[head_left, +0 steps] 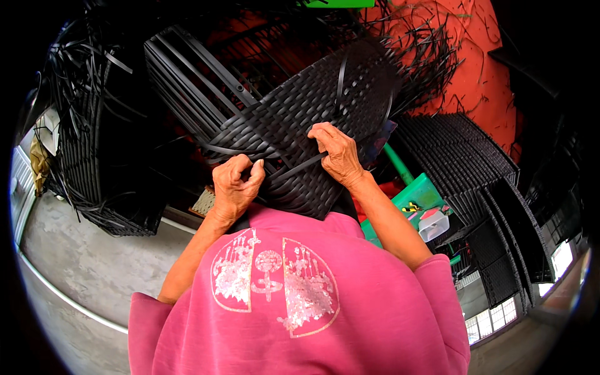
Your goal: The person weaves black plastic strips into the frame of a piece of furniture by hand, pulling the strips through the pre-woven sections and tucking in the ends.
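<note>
A red surface [481, 81] lay beyond the woven black panel [294, 112], across whose near end my right grip [340, 156] pinched a strand [297, 169] that uneven tension might have twisted, my left grip [234, 186] curled at the panel's left edge, its hold unclear.

Dead ahead, the broad black woven-strip panel [331, 94]; bare left hand [235, 184] at its near-left edge, bare right hand [340, 155] further right over it. Off right, a green plastic tray [425, 192]; beyond, curved black ribbed pieces [459, 150].
</note>
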`<state>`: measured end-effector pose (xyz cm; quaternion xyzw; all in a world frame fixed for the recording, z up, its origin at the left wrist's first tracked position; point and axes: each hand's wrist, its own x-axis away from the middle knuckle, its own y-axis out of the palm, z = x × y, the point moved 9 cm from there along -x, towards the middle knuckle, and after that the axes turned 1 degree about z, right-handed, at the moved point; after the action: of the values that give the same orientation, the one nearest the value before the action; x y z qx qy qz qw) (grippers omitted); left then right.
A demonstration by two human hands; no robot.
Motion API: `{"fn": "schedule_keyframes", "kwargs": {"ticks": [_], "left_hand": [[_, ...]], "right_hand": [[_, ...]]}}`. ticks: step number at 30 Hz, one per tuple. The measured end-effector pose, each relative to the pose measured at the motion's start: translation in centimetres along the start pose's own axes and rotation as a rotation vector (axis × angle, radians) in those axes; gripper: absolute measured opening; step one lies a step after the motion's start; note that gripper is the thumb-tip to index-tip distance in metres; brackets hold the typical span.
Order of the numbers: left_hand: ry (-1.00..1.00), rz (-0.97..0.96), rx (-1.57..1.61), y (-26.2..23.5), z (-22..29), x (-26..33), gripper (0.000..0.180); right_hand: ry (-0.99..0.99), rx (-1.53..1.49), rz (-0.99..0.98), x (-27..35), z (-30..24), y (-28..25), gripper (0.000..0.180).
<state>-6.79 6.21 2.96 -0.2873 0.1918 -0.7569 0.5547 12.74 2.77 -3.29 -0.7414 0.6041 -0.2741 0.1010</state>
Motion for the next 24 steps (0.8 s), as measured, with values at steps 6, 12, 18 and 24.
{"fn": "schedule_keyframes", "kwargs": {"ticks": [6, 12, 18, 24], "left_hand": [[0.023, 0.003, 0.021, 0.0, 0.6, -0.3, 0.035], [0.045, -0.004, 0.053, 0.1, 0.5, -0.1, 0.038], [0.017, -0.032, 0.061, 0.3, 0.0, -0.2, 0.04], [0.021, -0.039, 0.068, 0.2, 0.3, -0.4, 0.039]], "right_hand": [[-0.037, 0.042, 0.008, -0.5, 0.2, 0.3, 0.032], [-0.019, -0.081, 0.042, -0.2, 0.6, -0.2, 0.034], [-0.03, -0.153, 0.094, 0.8, 0.1, -0.5, 0.045], [-0.051, -0.176, 0.071, 0.7, 0.3, -0.1, 0.051]]}}
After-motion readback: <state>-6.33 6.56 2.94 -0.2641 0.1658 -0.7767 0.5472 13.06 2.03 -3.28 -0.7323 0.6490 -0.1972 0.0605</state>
